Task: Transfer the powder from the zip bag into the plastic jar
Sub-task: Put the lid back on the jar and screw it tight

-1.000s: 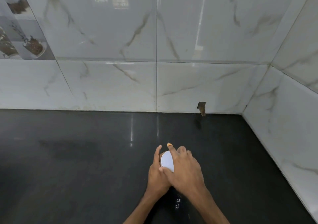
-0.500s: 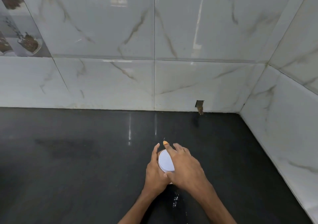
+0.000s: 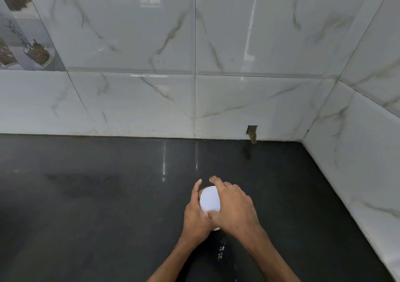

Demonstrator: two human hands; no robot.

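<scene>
Lower centre, on the desk [image 3: 86,216]: left hand [image 3: 195,214] grips the plastic jar [image 3: 216,229], right hand [image 3: 232,208]'s grip on its white lid [image 3: 209,199] has rotated slightly, so the lid is likely being screwed, direction unclear; zip bag unseen.

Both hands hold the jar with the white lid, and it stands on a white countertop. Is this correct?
Not quite. The head view shows that the countertop is black; only the wall tiles behind it are white. The rest holds: the left hand and the right hand both hold the jar with the white lid.
</scene>
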